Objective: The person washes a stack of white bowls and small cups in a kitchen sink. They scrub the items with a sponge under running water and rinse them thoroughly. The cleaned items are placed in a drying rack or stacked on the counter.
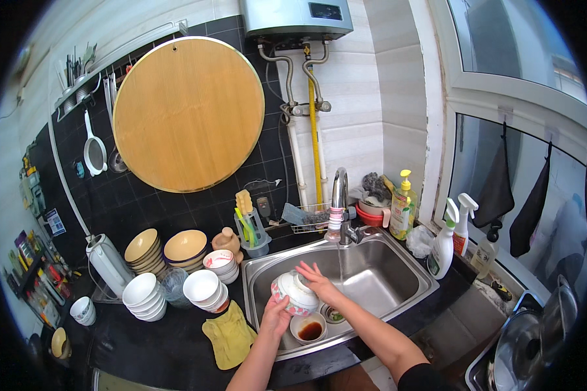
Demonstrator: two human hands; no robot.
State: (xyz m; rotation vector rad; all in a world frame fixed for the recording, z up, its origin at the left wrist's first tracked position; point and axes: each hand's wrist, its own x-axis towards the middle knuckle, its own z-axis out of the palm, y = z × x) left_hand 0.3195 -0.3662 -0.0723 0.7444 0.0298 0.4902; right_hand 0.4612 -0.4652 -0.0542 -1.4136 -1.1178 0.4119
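My left hand grips a white bowl with a pink floral pattern by its side. The bowl is tipped over, its underside turned up, above the near left part of the steel sink. Against its foot lies my right hand, fingers stretched out and spread. Below the held bowl, a small white bowl with dark brown liquid stands in the sink, beside the drain strainer, which has green scraps in it. Water runs from the chrome faucet, just beyond my right hand.
Left of the sink lie a yellow cloth and stacks of white bowls and tan bowls. A soap bottle and spray bottles line the right side. Pot lids stand at the lower right.
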